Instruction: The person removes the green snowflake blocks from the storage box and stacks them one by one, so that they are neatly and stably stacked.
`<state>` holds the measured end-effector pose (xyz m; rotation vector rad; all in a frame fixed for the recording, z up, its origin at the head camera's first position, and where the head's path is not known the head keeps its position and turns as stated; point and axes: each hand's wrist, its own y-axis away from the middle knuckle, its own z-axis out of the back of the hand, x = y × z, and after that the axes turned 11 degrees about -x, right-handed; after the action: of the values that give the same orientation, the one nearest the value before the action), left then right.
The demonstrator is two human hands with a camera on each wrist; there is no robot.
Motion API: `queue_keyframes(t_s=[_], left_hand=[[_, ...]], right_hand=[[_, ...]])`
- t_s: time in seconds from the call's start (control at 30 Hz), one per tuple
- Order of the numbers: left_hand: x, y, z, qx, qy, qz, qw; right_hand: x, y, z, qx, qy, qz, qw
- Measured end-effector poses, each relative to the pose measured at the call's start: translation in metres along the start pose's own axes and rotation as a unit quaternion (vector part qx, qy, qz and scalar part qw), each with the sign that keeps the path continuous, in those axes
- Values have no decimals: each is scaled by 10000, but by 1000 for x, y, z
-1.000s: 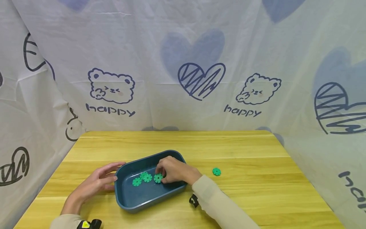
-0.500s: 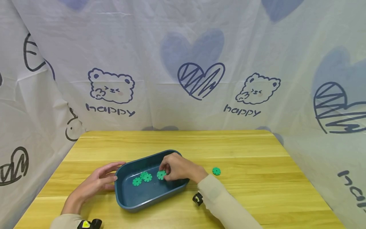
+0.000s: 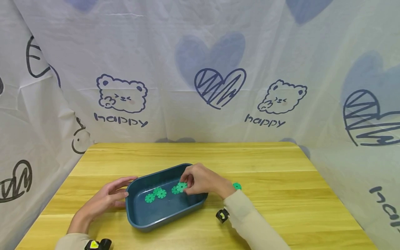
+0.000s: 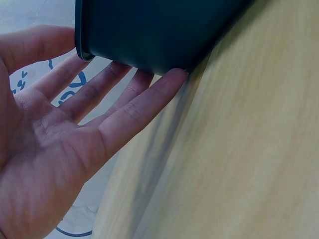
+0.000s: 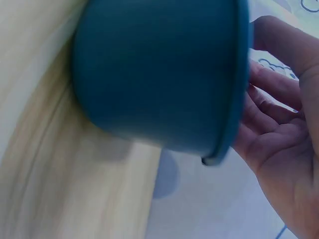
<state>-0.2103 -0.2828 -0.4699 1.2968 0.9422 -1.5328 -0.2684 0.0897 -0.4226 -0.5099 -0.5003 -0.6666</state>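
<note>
A dark blue rectangular bin (image 3: 156, 218) lies at an angle on the table. Several flat green notched discs (image 3: 150, 198) rest on its floor toward the left. At its right end my right hand (image 3: 201, 178) pinches another green notched disc (image 3: 182, 187), which overlaps one more disc (image 3: 175, 190) beneath it. The bin's wall hides those fingertips in the right wrist view. My left hand (image 3: 107, 196) rests against the bin's left end. In the left wrist view its fingers (image 4: 144, 107) reach straight to the outer wall, with the thumb at the rim.
On the wooden table (image 3: 281, 208), a single green disc (image 3: 237, 186) lies right of the bin, partly covered by my right wrist. A white cloth (image 3: 175, 121) with printed hearts and bears hangs behind the table and along both sides.
My right hand has shifted right and slightly away from me inside the bin, carrying the pinched disc. Another disc now shows beside it. The left hand and the bin have stayed in place.
</note>
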Motion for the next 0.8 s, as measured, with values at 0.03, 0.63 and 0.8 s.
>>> queue_keyframes(t_s=[0.03, 0.63, 0.8], left_hand=[[0, 0, 0, 18, 19, -15, 10000], [0, 1, -1, 39, 24, -105, 9999], [0, 1, 0, 14, 27, -2, 10000]], right_hand=[[0, 1, 2, -27, 2, 22, 10000], [-14, 36, 41, -572, 4, -181, 9982], [-23, 50, 50, -757, 96, -316, 9966]])
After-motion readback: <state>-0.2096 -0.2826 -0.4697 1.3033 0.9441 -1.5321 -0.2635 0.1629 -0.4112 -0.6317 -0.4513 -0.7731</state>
